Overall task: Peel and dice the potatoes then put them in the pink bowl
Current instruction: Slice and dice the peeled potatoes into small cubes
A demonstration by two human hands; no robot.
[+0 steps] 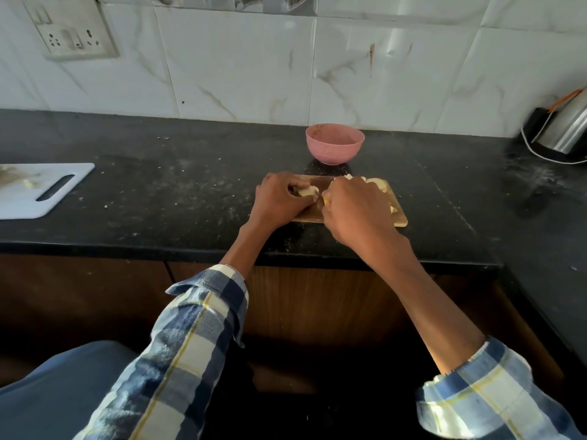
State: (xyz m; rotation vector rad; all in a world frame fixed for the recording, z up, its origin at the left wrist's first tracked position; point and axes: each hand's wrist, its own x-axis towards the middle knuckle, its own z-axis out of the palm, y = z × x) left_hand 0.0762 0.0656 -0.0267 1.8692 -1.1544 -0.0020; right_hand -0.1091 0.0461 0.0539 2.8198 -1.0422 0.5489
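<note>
Wooden cutting board (309,211) on black counter (158,185), two hands over it, left hand (279,198) pinching one peeled potato piece (306,192), right hand (355,211) curled around something yellow, hidden, cut pieces (378,184) behind, one pink bowl (334,143) beyond, one white board (38,188) far left

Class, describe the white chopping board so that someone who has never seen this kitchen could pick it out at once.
Start at the long black counter under the marble-tiled wall. Follow it to the far left edge of the view, below the wall socket: the white chopping board lies flat there. Unlike the small wooden board under the hands, it is plastic-looking, has a slot handle, and nobody touches it.
</note>
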